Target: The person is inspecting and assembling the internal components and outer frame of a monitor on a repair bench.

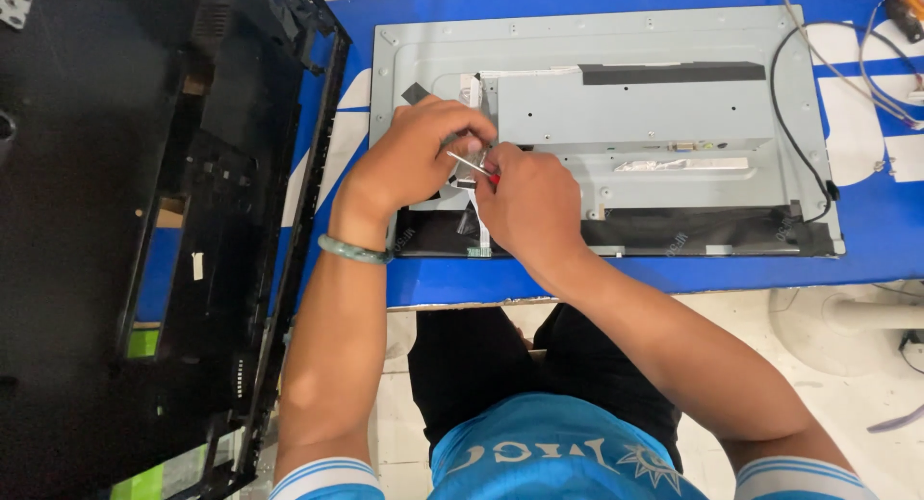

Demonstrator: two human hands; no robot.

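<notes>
A grey metal monitor chassis (674,96) lies back-up on a blue table (866,240). Both hands meet over its left part. My left hand (409,153) pinches something small by a flat ribbon strip (474,187) and grey tape; what it grips is hidden by the fingers. My right hand (527,204) is closed on a thin screwdriver (469,163) with a red handle, its metal shaft pointing up-left toward the left fingers. A green bangle (354,251) circles my left wrist.
A black plastic monitor back cover (221,202) lies at the left, overhanging the table edge. A black cable (794,144) runs down the chassis's right side. White and coloured wires (866,67) lie at the far right. A white fan base (847,327) stands on the floor.
</notes>
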